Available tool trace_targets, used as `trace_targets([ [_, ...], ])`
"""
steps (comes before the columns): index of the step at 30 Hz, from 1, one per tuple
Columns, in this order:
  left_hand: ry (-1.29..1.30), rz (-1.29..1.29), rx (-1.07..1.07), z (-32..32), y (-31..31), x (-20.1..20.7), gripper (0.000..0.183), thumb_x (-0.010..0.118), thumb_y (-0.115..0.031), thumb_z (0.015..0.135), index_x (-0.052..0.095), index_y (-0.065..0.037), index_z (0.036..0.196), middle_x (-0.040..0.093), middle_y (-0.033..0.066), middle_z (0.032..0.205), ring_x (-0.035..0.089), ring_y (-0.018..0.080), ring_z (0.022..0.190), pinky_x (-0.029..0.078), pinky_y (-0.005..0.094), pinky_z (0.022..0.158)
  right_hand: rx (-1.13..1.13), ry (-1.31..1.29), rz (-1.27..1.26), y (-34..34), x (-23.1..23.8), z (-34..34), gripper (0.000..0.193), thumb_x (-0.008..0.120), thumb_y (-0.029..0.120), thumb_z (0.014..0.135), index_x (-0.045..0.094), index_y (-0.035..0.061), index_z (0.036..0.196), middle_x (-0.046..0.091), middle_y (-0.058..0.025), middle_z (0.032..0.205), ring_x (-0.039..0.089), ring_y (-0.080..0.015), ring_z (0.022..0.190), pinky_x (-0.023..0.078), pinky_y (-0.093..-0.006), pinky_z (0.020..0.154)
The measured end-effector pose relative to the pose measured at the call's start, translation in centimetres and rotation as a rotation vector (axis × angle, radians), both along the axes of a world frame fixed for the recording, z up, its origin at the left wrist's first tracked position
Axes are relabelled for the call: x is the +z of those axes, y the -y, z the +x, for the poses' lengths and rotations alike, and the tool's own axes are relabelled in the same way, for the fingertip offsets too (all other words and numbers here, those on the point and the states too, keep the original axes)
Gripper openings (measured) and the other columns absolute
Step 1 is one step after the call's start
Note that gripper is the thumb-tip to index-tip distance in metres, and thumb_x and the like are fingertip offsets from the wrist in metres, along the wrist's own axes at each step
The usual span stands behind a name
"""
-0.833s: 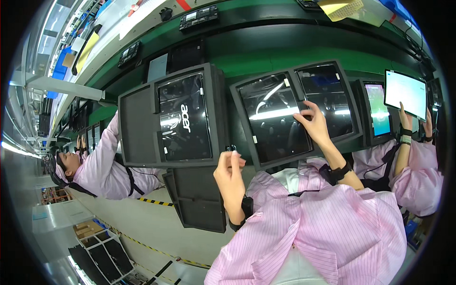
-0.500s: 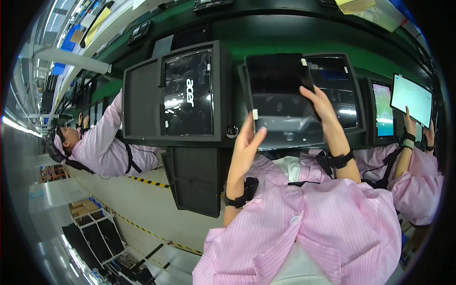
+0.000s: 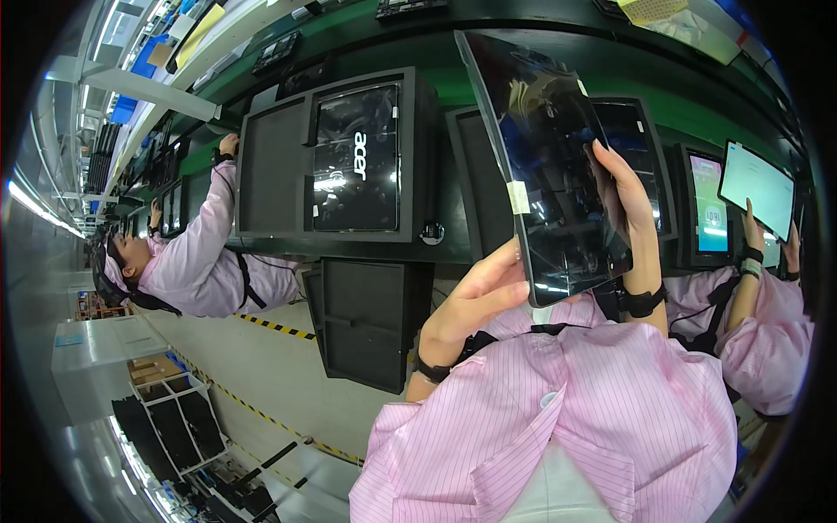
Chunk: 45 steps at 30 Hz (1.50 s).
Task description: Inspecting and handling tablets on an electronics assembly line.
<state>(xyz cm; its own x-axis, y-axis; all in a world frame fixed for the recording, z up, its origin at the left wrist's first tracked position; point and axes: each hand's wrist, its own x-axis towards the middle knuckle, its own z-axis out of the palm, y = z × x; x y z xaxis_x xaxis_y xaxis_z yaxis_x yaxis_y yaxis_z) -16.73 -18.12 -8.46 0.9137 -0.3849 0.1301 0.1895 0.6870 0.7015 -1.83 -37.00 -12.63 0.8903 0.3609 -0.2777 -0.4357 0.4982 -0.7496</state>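
Observation:
A tablet (image 3: 558,157) with a dark, glossy screen is raised off the bench between my two hands, tilted so that one long side edge shows. Pale tabs stick out at its edges. My left hand (image 3: 484,301) grips its lower left edge, thumb near the bottom corner. On the opposite edge, my right hand (image 3: 635,196) holds it with the thumb over the screen side and the other fingers mostly hidden. Behind the tablet lies a black foam tray (image 3: 475,166), its right compartment holding another dark tablet (image 3: 623,122), partly covered from view.
Left of me, a foam tray (image 3: 275,174) holds a film-covered tablet (image 3: 370,200). Black trays (image 3: 366,322) stand below the bench edge. A co-worker (image 3: 187,270) reaches toward the left tray; another person's hands at right hold a lit tablet (image 3: 757,192) beside a second lit one (image 3: 711,205).
The tablet has come up closer to me and turned from nearly flat to a steep tilt, both hands still on it. The left co-worker's hand now shows by the tray's corner.

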Motion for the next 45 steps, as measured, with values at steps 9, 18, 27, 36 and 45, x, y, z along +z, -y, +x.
trace_targets([
  [9,-0.029,-0.049,0.034,-0.7,0.6,0.8,0.053,0.043,-0.012,0.088,0.022,0.006,0.133,0.045,0.0187,0.123,0.05,0.0302,0.109,0.038,0.0402,0.095,0.002,0.025,-0.01,0.2,0.3,0.0,0.024,0.057,0.014,0.086,0.055,0.0013,0.106,0.058,-0.0041,0.106,0.052,-0.0093,0.103,0.037,-0.0193,0.094],
  [18,-0.097,-0.127,0.043,-0.9,0.7,0.5,0.052,0.043,-0.018,0.089,0.024,0.005,0.133,0.047,0.0193,0.121,0.053,0.031,0.106,0.04,0.0405,0.094,-0.025,0.079,-0.02,0.4,0.7,-0.4,0.029,0.061,0.018,0.084,0.054,0.0023,0.108,0.058,-0.0012,0.101,0.053,-0.006,0.097,0.038,-0.018,0.087],
  [27,-0.048,0.009,0.119,-1.9,-0.1,-1.1,0.059,0.046,-0.02,0.086,0.023,0.011,0.13,0.04,0.0261,0.126,0.047,0.0374,0.112,0.039,0.0515,0.092,-0.002,0.213,-0.067,0.7,3.3,-1.1,0.029,0.055,0.017,0.087,0.053,0.0009,0.111,0.057,-0.001,0.105,0.052,-0.0057,0.096,0.037,-0.0198,0.087],
  [36,0.106,-0.152,0.007,-2.0,-0.7,-1.5,0.06,0.051,-0.014,0.085,0.024,0.008,0.133,0.038,0.0173,0.132,0.038,0.0249,0.122,0.029,0.0379,0.101,-0.055,0.275,-0.135,0.9,5.8,-2.1,0.032,0.053,0.017,0.088,0.05,-0.0013,0.115,0.057,-0.0043,0.106,0.051,-0.0093,0.099,0.036,-0.0221,0.089],
  [45,-0.035,-0.2,-0.026,-1.4,-0.4,-0.3,0.059,0.05,-0.016,0.085,0.025,0.008,0.133,0.039,0.0194,0.13,0.043,0.0284,0.118,0.033,0.0401,0.099,-0.002,0.266,-0.086,0.3,6.0,-1.8,0.032,0.052,0.018,0.089,0.051,-0.0015,0.114,0.058,-0.0042,0.105,0.053,-0.0092,0.096,0.038,-0.0221,0.086],
])
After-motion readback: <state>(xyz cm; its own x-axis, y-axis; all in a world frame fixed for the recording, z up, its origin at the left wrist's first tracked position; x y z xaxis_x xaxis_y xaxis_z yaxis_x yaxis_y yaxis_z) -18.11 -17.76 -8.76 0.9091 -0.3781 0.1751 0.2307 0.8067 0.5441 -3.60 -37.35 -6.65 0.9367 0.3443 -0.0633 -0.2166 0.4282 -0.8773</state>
